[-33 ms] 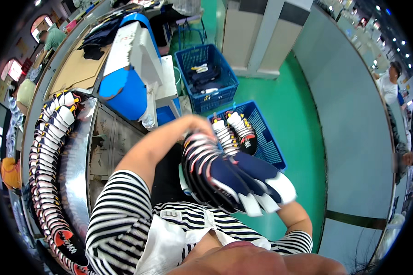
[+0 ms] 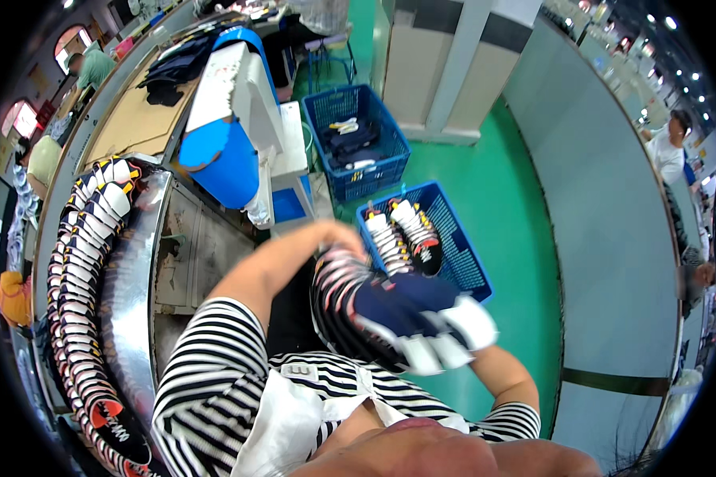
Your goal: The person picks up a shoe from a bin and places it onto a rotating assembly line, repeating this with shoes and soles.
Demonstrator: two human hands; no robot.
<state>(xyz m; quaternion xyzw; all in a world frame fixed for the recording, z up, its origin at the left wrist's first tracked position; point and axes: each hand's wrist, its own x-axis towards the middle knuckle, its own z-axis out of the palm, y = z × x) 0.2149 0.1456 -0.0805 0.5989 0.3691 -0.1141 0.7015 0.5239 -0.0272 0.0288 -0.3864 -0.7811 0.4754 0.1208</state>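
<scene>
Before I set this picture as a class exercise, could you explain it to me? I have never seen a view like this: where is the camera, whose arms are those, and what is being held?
The camera sits on a person's head and looks down through a very wide lens, so straight edges bend. No machine is doing the work: the striped sleeves belong to the wearer. The left hand and the right hand hold a bundle of dark blue and white shoe parts, blurred by motion. Beyond it, on the green floor, stands a blue basket with more such pieces, and a second blue basket farther off. At the left, a long row of the pieces curves along a metal bench. Other people work at the edges.
</scene>
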